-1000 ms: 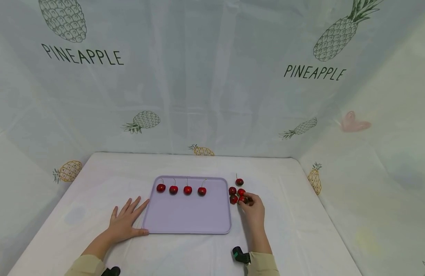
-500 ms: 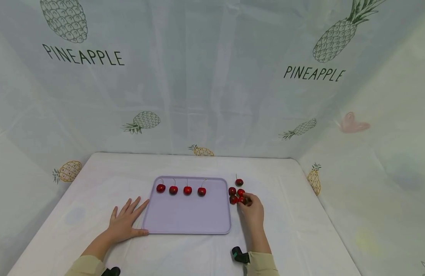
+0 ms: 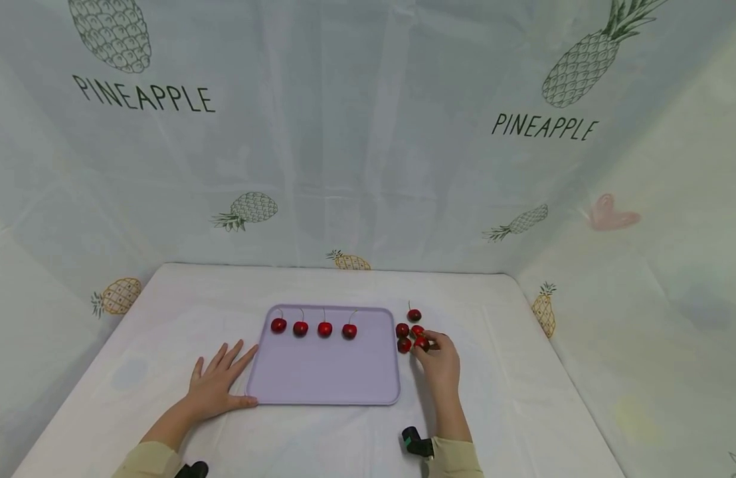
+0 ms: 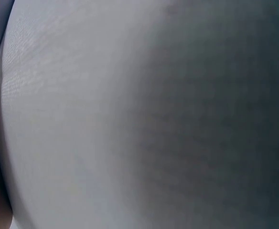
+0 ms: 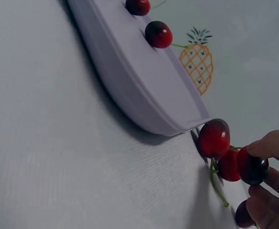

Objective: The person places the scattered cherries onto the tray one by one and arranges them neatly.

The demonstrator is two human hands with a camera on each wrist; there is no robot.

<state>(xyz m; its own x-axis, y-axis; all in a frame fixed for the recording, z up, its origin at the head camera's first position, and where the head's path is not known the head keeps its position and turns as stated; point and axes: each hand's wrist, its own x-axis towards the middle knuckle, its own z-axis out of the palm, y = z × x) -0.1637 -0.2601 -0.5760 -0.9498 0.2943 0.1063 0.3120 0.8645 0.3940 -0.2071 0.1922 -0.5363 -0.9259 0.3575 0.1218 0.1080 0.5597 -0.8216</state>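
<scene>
My left hand point(image 3: 214, 390) lies with fingers spread on the white cloth, its index fingertip and thumb at the left rim of a lilac tray point(image 3: 323, 375). Several red cherries stand in a row along the tray's far side, stems up; one is the rightmost cherry point(image 3: 349, 331). To the right of the tray, my right hand point(image 3: 440, 364) pinches a dark red cherry point(image 5: 252, 167) between thumb and fingers. Beside it sit more cherries, among them a large cherry point(image 5: 214, 138) with a green stem. The left wrist view shows mostly blurred cloth.
A single cherry point(image 3: 414, 315) with its stem up sits behind the cluster, right of the tray. The white-covered table point(image 3: 493, 398) meets a pineapple-printed curtain point(image 3: 356, 166) at its back edge. Black wrist cameras, one a right wrist camera point(image 3: 417, 443), sit on both sleeves.
My right hand has shifted slightly to the right, and the pinched cherry now shows more plainly between its fingers. My left hand, the tray and the row of cherries have stayed put.
</scene>
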